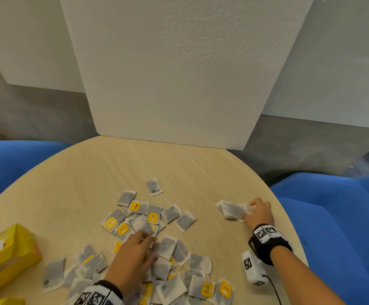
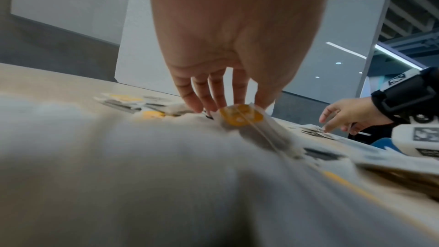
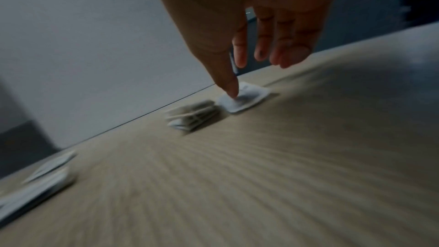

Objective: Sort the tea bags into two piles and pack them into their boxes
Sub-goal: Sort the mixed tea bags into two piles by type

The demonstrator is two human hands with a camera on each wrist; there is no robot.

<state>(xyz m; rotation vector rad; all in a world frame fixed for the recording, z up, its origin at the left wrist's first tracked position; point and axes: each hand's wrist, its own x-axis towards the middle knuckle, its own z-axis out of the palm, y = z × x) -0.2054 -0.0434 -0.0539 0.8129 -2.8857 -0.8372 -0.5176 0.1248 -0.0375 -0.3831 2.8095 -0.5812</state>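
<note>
Many tea bags point(image 1: 157, 249) lie scattered mid-table, some with yellow tags, others with white tags. My left hand point(image 1: 149, 237) reaches into the heap; in the left wrist view the left hand point(image 2: 228, 106) pinches the raised end of a yellow-tagged tea bag point(image 2: 240, 116) between thumb and fingers. A small stack of white-tagged bags point(image 1: 228, 209) sits at the right. My right hand point(image 1: 250, 209) is beside it. In the right wrist view its thumb point(image 3: 231, 89) presses one white bag point(image 3: 249, 99) next to the stack point(image 3: 193, 117), fingers straight above. A yellow box point(image 1: 5, 256) stands at the left.
A white foam board point(image 1: 179, 84) stands upright at the round wooden table's point(image 1: 91, 172) far edge. Blue chairs point(image 1: 344, 216) flank the table. A second yellow box point(image 1: 3, 301) shows at the bottom left corner. The table's right edge runs close behind my right hand.
</note>
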